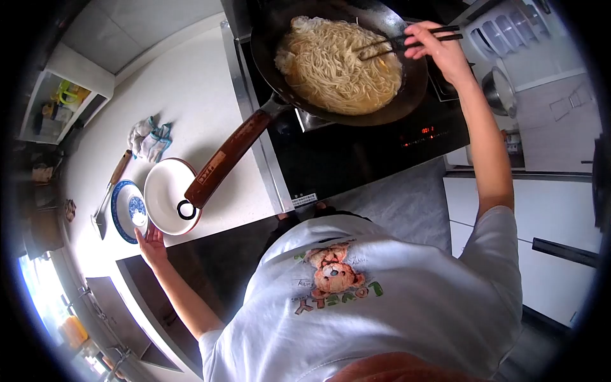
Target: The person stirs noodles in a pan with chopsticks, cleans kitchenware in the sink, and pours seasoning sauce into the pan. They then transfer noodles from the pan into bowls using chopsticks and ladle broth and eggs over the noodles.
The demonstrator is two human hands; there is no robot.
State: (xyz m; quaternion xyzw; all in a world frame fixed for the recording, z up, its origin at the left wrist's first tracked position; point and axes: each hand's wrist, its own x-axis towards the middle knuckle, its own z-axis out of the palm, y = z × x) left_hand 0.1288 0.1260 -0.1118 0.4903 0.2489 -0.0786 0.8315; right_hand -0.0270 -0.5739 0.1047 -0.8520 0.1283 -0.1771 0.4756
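Observation:
Noodles in some liquid (pixel 337 67) fill much of a dark wok (pixel 407 95) on the black stove. My right hand (pixel 433 49) is closed on dark chopsticks (pixel 398 43), their tips in the noodles. The wok's wooden handle (pixel 232 153) reaches over the counter, above a white bowl (pixel 167 188). Beside that bowl, a blue-patterned bowl (pixel 119 210) stands near the counter's front edge. At its near rim is my left hand (pixel 151 245), fingers apart; a firm hold cannot be made out.
A crumpled cloth (pixel 151 139) and a wooden-handled utensil (pixel 113 184) lie on the white counter (pixel 210 83). Right of the stove are a metal bowl (pixel 499 92) and a dish rack (pixel 509 33). White cabinets (pixel 522 210) stand at the right.

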